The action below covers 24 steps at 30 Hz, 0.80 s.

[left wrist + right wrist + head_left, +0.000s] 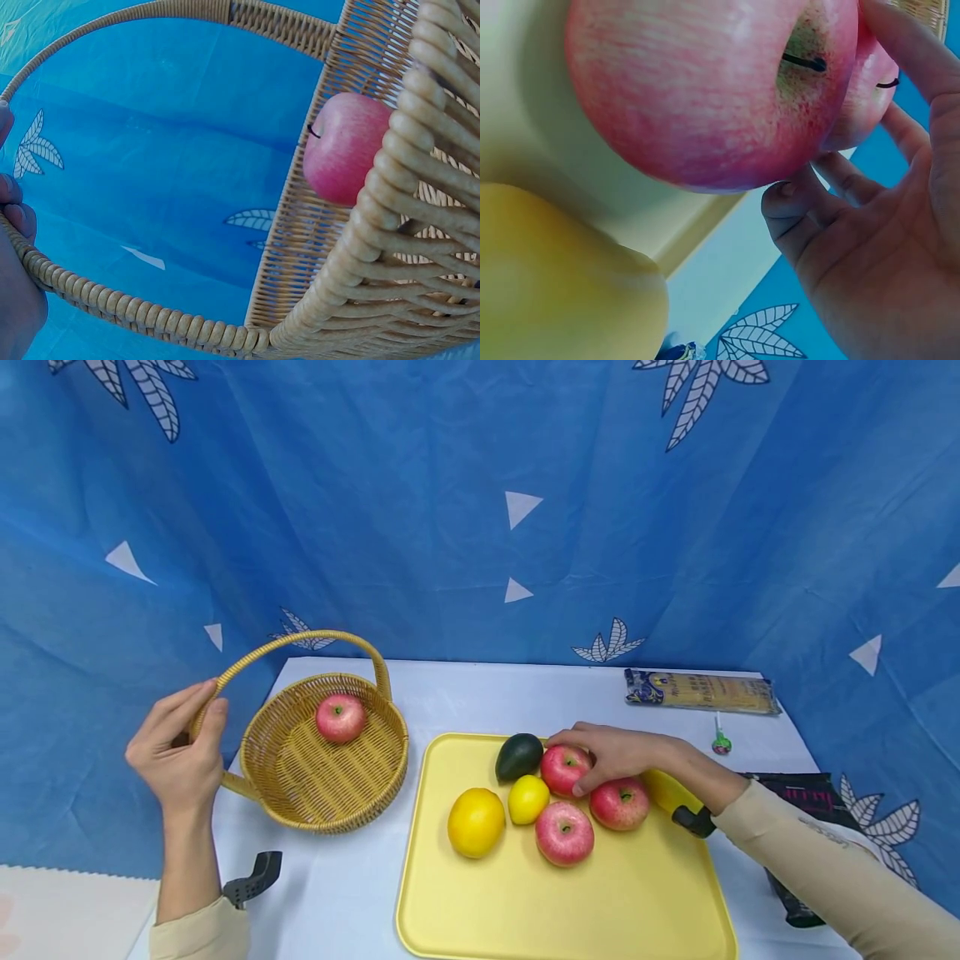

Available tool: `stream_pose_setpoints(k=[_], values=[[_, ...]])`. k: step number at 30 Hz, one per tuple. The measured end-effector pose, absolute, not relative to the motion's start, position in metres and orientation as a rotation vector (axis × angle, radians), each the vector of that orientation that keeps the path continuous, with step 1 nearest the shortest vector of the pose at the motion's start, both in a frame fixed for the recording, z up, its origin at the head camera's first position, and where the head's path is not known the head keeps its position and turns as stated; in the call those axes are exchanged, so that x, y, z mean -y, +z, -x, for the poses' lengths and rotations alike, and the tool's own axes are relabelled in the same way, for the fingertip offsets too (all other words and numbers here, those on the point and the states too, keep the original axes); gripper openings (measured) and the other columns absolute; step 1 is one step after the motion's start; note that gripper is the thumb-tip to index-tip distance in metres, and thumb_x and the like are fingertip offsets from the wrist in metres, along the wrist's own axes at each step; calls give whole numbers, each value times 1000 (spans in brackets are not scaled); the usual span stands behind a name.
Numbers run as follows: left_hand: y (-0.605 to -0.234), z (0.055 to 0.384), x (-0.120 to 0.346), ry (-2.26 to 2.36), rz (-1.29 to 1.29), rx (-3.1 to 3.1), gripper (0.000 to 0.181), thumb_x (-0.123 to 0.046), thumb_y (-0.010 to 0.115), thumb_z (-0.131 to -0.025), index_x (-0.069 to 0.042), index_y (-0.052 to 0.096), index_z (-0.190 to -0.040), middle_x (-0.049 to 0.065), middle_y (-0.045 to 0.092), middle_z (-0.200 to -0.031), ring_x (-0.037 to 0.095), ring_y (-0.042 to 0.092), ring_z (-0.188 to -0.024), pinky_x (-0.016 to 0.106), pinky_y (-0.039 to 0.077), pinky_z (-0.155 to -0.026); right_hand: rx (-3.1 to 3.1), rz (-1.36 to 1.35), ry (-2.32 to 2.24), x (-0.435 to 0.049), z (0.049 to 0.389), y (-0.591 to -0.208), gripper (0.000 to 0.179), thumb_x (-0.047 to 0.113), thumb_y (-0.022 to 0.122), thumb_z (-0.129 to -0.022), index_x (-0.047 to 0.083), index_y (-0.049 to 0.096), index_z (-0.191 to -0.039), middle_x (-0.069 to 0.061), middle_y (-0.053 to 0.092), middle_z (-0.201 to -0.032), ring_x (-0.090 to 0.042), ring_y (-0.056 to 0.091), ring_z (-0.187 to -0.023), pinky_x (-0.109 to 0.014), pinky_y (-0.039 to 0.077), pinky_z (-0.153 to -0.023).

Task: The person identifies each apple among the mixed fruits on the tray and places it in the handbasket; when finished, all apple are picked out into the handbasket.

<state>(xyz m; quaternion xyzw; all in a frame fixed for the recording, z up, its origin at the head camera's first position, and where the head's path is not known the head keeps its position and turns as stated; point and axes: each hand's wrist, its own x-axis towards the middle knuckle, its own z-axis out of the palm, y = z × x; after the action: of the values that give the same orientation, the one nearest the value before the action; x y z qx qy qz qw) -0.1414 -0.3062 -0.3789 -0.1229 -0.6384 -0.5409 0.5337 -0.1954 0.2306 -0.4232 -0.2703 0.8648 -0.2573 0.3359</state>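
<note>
My left hand (180,747) grips the handle of a wicker basket (300,781) at its left side. Inside the basket lies a red apple (341,718), seen also in the left wrist view. On the yellow tray (637,897), my right hand (618,752) holds the rear apple (561,768) between thumb and fingers; some fingers are hidden behind it in the right wrist view. Close by lie a second apple (621,806) and a third apple (565,837). A dark green avocado (519,757) and a lemon (528,799) flank the held apple on its left.
A larger orange-yellow fruit (476,822) lies at the tray's left. Another yellow fruit (671,792) is partly under my right forearm. Beyond the tray are a noodle packet (705,691), a lollipop (722,743) and a black bag (806,793). A blue curtain (450,527) hangs behind the table.
</note>
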Motion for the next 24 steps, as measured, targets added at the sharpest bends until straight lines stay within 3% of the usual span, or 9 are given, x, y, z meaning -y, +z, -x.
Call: stream_pose_setpoints(k=[24], values=[[-377,139,304,-1300,314,1510,18,11,76,-79,18,72,-95,22,75,-98,7,67,-76,7,46,-61,-2282,675,-624,-226,195,-431,75,37,84,-81,33,46,-145,-1,50,-125,-22,55,-111,-44,56,-89]])
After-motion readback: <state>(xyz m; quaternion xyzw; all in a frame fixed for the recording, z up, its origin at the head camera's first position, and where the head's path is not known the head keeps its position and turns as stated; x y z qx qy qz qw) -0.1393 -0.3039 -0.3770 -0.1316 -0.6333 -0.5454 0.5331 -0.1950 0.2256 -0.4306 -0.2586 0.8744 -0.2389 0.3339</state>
